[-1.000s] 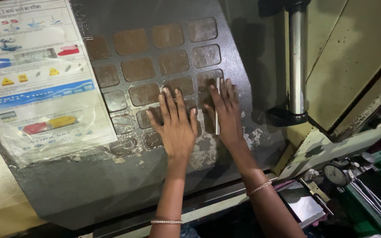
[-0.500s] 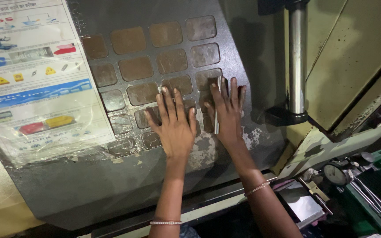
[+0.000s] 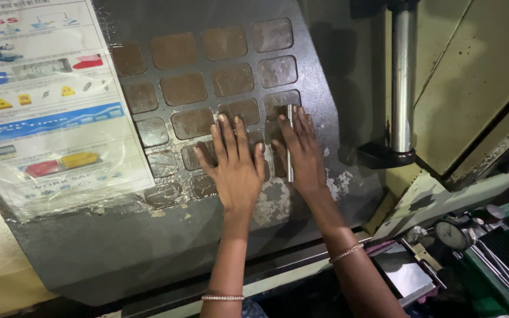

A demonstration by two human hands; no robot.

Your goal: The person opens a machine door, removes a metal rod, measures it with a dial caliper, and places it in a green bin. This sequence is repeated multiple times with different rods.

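We press our left hand (image 3: 235,168) flat on the grey panel (image 3: 148,247), fingers spread wide and straight, gripping nothing; its palm covers a patch where the dark, grainy paint has flaked to pale bare metal. Our right hand (image 3: 303,154) lies just beside it, also flat and open, with a thin, straight, shiny metal rod (image 3: 290,144) under its thumb side, pinned lengthwise against the panel rather than clasped. The rod stands nearly upright on the panel, touching the lower right pads (image 3: 228,79), a grid of rounded, brownish, worn squares set into the rough surface. A thin beaded bracelet circles each wrist. Left of the pads a glossy laminated sheet (image 3: 42,112) with coloured pictures is stuck on, its plastic edge wrinkled. To the right a smooth polished steel column (image 3: 403,76) rises from a dark collar, against chipped cream-painted casing. At lower right we see a round dial gauge (image 3: 450,235) on green metal.
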